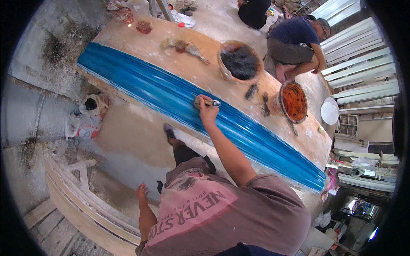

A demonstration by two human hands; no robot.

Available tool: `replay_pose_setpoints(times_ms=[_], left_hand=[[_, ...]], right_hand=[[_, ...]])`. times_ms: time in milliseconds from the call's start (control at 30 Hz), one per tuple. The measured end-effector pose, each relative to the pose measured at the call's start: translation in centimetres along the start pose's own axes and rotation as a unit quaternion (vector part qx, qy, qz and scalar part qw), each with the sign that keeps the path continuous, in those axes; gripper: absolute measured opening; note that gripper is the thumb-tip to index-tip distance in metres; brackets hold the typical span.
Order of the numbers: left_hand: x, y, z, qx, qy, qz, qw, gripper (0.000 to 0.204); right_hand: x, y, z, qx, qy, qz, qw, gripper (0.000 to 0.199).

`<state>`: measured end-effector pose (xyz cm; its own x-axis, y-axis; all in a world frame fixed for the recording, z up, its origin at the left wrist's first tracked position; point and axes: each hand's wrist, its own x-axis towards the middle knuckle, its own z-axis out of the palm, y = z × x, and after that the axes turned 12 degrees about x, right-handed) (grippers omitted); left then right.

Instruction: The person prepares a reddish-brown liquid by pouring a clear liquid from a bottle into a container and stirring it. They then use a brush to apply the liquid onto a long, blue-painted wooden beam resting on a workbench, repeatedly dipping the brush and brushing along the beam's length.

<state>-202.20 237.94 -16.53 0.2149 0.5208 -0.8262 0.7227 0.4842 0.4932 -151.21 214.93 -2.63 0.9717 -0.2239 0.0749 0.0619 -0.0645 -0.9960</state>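
My right hand (208,114) is closed round a paintbrush (212,103), its bristle end resting on a long blue panel (141,81). Glossy streaks run the length of this panel, which tapers toward its right end and lies slantwise across a pale board (196,34). By my left side hangs my left hand (142,191), fingers apart and holding nothing.
Beyond the panel stand a basin of dark stuff (240,62) and a basin of orange-brown stuff (294,101). Dark brushes (252,91) lie between them. Another person (294,42) crouches past the board. Curved pale boards (81,205) are stacked at lower left.
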Motion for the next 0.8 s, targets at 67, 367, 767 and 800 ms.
replay_pose_setpoints(times_ms=[67, 367, 767, 800], left_hand=[[2.9, 2.1, -1.0, -0.001, -0.019, -0.01, 1.0, 0.048], [11.2, 15.8, -10.4, 0.028, 0.002, -0.045, 0.999, 0.04], [25.8, 35.5, -19.6, 0.04, -0.007, 0.042, 0.998, 0.038], [27.7, 36.1, -20.6, 0.062, -0.028, 0.03, 0.997, 0.038]], right_hand=[[0.7, 0.0, 5.6, -0.025, -0.012, 0.009, 1.0, 0.017], [3.2, -0.1, 33.9, -0.019, -0.098, -0.025, 0.995, 0.018], [4.9, -0.7, 65.1, 0.0, -0.16, -0.04, 0.986, 0.015], [5.0, -1.0, 67.9, 0.004, -0.158, -0.038, 0.987, 0.016]])
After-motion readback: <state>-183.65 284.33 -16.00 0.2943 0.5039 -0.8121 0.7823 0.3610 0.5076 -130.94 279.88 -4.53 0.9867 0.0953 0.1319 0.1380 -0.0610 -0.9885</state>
